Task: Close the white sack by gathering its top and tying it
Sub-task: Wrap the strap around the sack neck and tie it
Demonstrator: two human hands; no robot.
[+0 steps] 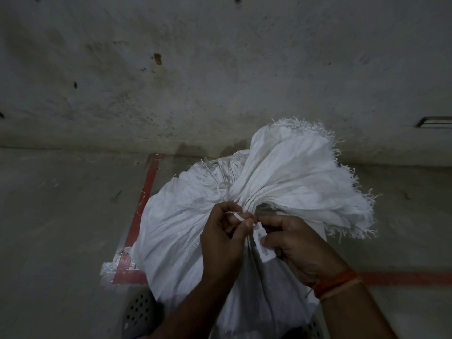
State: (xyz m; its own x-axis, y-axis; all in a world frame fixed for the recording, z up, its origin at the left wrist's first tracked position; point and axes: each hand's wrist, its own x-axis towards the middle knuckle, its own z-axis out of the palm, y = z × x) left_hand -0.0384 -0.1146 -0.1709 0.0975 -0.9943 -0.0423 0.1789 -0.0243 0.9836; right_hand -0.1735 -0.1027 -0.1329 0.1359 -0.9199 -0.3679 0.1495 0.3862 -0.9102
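Grey stained wall fills the upper half, meeting a concrete floor below. Red floor line runs down the left of the sack, turns a corner near the bottom left, and a second red stretch shows at far right.

White sack stands full on the floor at centre, close to the wall, partly over the red line. Its top is gathered into a tight neck just above the hands; the loose frayed mouth fans out up and to the right of that neck.

Left hand sits at the neck, thumb and forefinger pinching a thin white strip, fingers curled. Right hand is just beside it, touching or nearly so, fingers curled and gripping a flat white tag-like piece that hangs down between both hands. Strip and tag look like parts of one plastic tie, but light is dim, can't confirm. Orange-red thread band on the right wrist.

Grey perforated object at bottom left, partly under the sack.
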